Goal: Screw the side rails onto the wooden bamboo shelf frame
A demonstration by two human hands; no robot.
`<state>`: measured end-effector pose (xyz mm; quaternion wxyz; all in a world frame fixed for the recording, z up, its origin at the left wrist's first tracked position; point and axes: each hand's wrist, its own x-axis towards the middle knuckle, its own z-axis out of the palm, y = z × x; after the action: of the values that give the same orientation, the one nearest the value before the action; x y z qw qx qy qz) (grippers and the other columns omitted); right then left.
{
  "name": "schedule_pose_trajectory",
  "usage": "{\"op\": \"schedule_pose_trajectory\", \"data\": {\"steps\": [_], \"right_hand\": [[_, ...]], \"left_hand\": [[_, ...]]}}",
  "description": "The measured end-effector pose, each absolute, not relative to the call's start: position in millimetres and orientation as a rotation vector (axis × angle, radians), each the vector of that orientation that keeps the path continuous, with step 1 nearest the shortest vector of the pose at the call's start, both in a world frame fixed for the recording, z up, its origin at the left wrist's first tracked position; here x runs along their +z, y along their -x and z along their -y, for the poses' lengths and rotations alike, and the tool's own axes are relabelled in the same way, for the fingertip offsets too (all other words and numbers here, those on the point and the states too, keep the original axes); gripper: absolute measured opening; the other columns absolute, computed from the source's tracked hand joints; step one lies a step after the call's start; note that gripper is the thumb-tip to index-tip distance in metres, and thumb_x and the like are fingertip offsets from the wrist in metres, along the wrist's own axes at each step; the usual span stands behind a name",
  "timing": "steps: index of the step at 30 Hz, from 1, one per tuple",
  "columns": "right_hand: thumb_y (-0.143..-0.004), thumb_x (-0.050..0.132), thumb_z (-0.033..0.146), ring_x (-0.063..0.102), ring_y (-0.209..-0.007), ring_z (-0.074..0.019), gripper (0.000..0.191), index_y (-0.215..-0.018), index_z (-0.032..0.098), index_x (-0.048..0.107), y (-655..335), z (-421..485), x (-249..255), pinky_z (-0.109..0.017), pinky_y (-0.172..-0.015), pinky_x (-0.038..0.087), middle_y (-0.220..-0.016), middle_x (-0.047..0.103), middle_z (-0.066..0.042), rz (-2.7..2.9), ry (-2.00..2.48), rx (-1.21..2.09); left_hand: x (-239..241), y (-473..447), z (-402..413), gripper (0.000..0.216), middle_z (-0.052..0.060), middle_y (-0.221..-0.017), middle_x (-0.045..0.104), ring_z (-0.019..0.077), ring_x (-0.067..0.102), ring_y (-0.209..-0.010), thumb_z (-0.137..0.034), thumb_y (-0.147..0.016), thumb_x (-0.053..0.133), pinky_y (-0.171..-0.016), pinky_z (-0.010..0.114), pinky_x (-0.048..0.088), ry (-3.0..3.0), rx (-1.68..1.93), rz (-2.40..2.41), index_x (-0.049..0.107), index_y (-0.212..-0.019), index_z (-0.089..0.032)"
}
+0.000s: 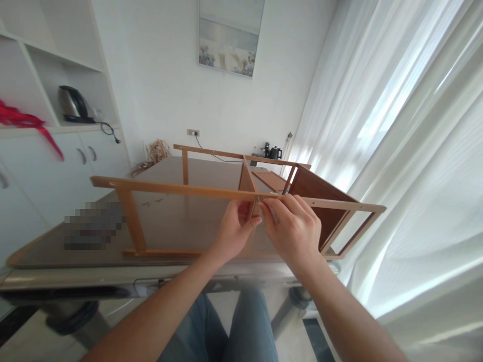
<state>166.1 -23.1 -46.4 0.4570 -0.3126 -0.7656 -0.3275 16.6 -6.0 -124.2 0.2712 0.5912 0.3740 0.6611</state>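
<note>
A wooden shelf frame lies on its side across the table in front of me. My left hand is wrapped round the near edge of its middle board, thumb in front, just under the upper near rail. At the same joint, my right hand pinches with thumb and forefinger against the rail. A small greyish bit shows by those fingertips, too small to name. To the right, a brown end panel is set between the rails.
The grey-topped table carries a loose flat brown panel behind the frame. A black kettle stands at the far side. Shredded straw-like packing is at the back left. White curtains hang close on the right.
</note>
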Motion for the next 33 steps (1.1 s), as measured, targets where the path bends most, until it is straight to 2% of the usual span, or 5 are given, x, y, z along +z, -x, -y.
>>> {"op": "schedule_pose_trajectory", "data": {"steps": [12, 22, 25, 28, 33], "right_hand": [[-0.099, 0.06, 0.014, 0.061, -0.083, -0.0196, 0.017, -0.097, 0.02, 0.075, -176.2, 8.1, -41.3, -0.032, -0.073, 0.05, -0.09, 0.07, -0.006, 2.055, 0.591, -0.478], [-0.097, 0.063, 0.011, 0.063, -0.084, -0.0197, 0.014, -0.101, 0.019, 0.074, -186.3, 22.0, -40.2, -0.035, -0.076, 0.053, -0.092, 0.072, -0.007, 2.071, 0.428, -0.428], [-0.095, 0.067, 0.012, 0.064, -0.083, -0.019, 0.013, -0.102, 0.021, 0.074, -195.6, 33.2, -59.7, -0.033, -0.073, 0.054, -0.091, 0.07, -0.005, 2.005, 0.487, -0.239], [-0.095, 0.068, 0.016, 0.067, -0.082, -0.0183, 0.009, -0.097, 0.022, 0.075, -206.5, 44.5, -100.0, -0.031, -0.07, 0.054, -0.091, 0.071, -0.005, 1.891, 0.665, 0.011], [-0.098, 0.066, 0.021, 0.07, -0.084, -0.0197, 0.01, -0.096, 0.024, 0.076, -219.2, 59.9, -164.6, -0.032, -0.076, 0.056, -0.091, 0.074, -0.005, 1.834, 0.857, 0.196]], "left_hand": [[-144.4, -11.9, 11.9, 0.042, 0.012, -0.118, 0.065, 0.0251, 0.065, -0.106, -0.044, -0.091, 0.069, -0.095, 0.044, 0.053, -1.755, 1.678, -1.287, 0.054, -0.12, -0.018], [-180.1, 36.0, 46.4, 0.027, 0.008, -0.115, 0.062, 0.027, 0.062, -0.108, -0.04, -0.091, 0.065, -0.094, 0.042, 0.05, -2.292, 0.937, -1.62, 0.063, -0.11, -0.021], [-184.1, 41.2, 49.5, 0.015, 0.006, -0.105, 0.064, 0.0229, 0.063, -0.098, -0.035, -0.097, 0.059, -0.086, 0.036, 0.048, -2.366, 0.814, -1.625, 0.066, -0.098, -0.022], [-186.4, 41.3, 48.6, 0.022, 0.004, -0.095, 0.067, 0.0215, 0.063, -0.092, -0.031, -0.102, 0.051, -0.08, 0.033, 0.045, -2.459, 0.731, -1.663, 0.065, -0.09, -0.022], [-179.0, 39.3, 50.1, 0.026, 0.004, -0.096, 0.074, 0.0235, 0.068, -0.089, -0.036, -0.105, 0.045, -0.071, 0.033, 0.042, -2.56, 0.561, -1.797, 0.064, -0.096, -0.022]]}}
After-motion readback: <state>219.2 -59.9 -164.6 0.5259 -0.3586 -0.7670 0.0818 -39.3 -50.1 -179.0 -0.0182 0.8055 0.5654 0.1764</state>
